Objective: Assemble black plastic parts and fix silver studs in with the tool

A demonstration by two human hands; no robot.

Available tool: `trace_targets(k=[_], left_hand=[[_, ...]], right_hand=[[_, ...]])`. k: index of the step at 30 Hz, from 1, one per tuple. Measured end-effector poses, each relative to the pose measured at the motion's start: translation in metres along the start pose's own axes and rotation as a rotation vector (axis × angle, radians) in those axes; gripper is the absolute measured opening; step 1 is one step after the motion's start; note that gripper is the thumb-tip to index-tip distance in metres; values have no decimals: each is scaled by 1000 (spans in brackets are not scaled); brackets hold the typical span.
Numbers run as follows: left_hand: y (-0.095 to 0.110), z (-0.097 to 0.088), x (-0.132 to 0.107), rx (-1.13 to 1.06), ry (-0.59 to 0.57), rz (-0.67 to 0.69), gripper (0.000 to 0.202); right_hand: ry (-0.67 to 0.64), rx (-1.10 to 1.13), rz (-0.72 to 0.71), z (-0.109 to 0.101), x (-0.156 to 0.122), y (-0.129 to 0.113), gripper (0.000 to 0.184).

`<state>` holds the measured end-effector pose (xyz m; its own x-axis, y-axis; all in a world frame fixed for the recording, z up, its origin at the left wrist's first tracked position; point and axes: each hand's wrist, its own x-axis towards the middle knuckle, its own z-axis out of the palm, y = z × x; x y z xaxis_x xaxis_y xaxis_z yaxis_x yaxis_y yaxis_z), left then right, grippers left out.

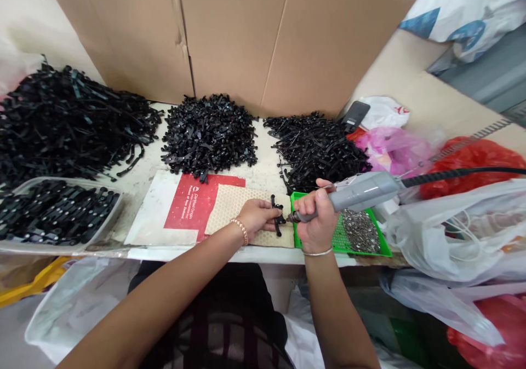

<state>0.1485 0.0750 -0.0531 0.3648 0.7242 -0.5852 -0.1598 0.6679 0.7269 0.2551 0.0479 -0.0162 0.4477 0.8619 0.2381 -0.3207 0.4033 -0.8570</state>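
My left hand (259, 215) pinches a small black plastic part (278, 228) above a honeycomb-textured mat (230, 205). Wrapped around the grey body of a corded electric screwdriver (357, 192) is my right hand (317, 221). The screwdriver's tip points left and meets the black part or sits very close to it; contact is too small to tell. Beneath and beside my right hand lies a green tray (384, 244) with many small metal screws (361, 231) heaped in it.
Piles of black parts stand at the left (66, 122), middle (209, 133) and right (316, 150). A clear plastic tub (117, 207) holds more at the left front. Cardboard (238, 40) walls the back. Plastic bags (447, 226) crowd the right, near the screwdriver's cable (460, 173).
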Motion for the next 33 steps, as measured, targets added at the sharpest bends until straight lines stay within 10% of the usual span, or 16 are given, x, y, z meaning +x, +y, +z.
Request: trace_targets(k=[33], left_hand=[[-1, -1, 0, -16, -5, 10, 25]], right_hand=[[-77, -71, -88, -1, -1, 7, 28]])
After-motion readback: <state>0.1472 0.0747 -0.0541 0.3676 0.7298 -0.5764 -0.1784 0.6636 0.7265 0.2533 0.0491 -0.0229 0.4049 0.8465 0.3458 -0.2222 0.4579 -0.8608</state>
